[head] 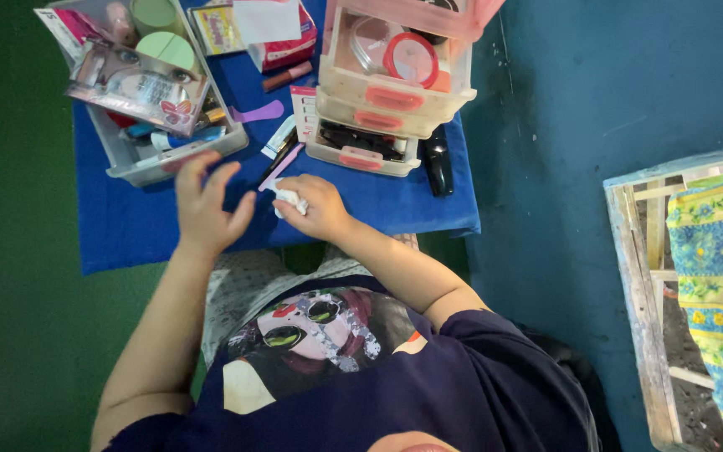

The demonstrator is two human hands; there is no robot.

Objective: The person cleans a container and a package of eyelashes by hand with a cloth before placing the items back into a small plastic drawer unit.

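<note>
A clear plastic bin [140, 163] crammed with cosmetics sits at the left of the blue cloth [119, 226]. Just below it the left hand [205, 211] hovers with fingers spread wide, holding nothing. Beside it the right hand [318, 208] is curled around a crumpled white tissue [291, 201], just in front of a small pink-and-white drawer unit [387, 92] with its drawers pulled out.

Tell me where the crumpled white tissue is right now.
The white tissue is pinched in the right hand, over the blue cloth, just below the pink drawer unit.
</note>
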